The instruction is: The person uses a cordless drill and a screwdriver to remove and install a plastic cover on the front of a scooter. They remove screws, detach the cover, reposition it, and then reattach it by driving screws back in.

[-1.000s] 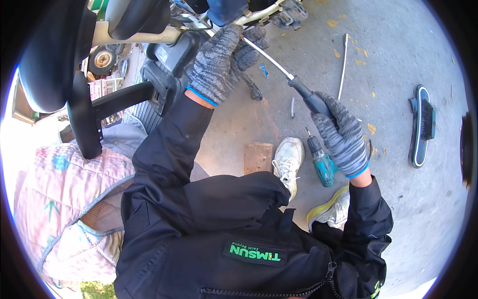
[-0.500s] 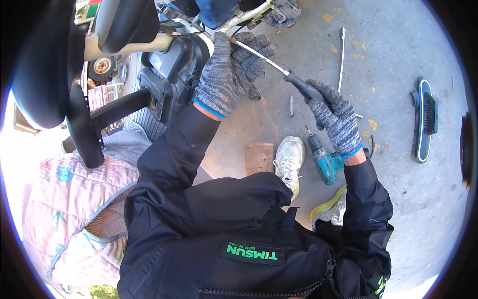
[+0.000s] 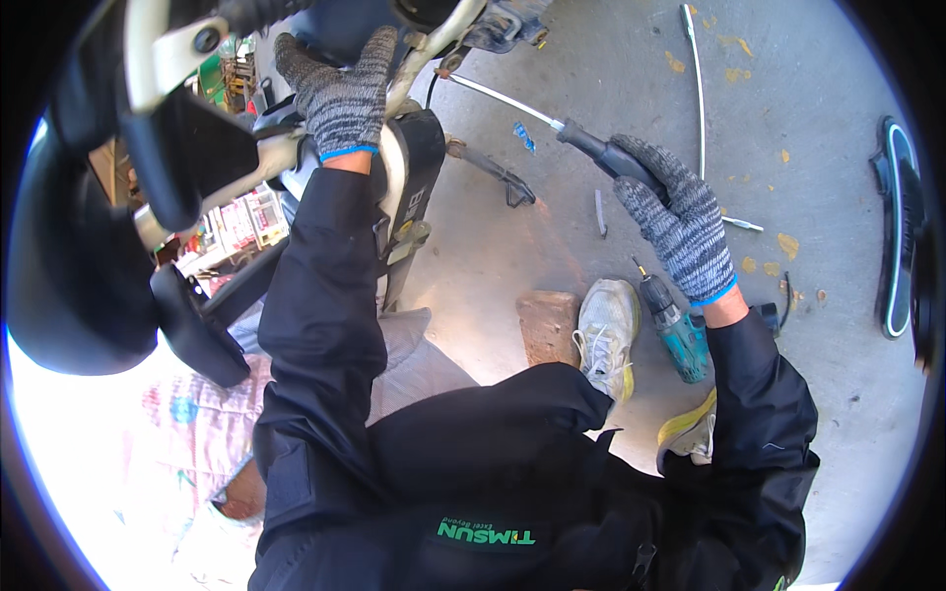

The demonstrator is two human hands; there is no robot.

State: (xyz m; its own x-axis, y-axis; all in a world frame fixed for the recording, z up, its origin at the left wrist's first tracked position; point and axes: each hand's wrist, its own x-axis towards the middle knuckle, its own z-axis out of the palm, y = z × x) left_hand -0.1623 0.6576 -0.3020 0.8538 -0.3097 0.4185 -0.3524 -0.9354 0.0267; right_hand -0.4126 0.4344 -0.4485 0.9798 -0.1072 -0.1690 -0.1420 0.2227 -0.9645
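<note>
My right hand (image 3: 680,222), in a grey knit glove, is closed round the black handle of a screwdriver (image 3: 596,150). The long bright shaft slants up to the left, and its tip meets a small reddish-brown piece (image 3: 443,73) beside the cream tube frame (image 3: 434,44) of a two-wheeler. My left hand (image 3: 343,103), gloved alike, lies against a dark blue rounded part (image 3: 340,32) of the vehicle, thumb and fingers spread apart. Below the frame tube is a black casing (image 3: 419,163).
A teal cordless drill (image 3: 680,340) lies by my shoes, next to a brick-like block (image 3: 549,330). On the floor are a long metal rod (image 3: 698,98), a short grey tube (image 3: 600,214) and a black oblong part (image 3: 895,227). A quilted cover (image 3: 197,414) hangs at left.
My left hand has left the screwdriver's tip and moved left onto the dark blue part. My right hand keeps its hold on the handle. The view has shifted.
</note>
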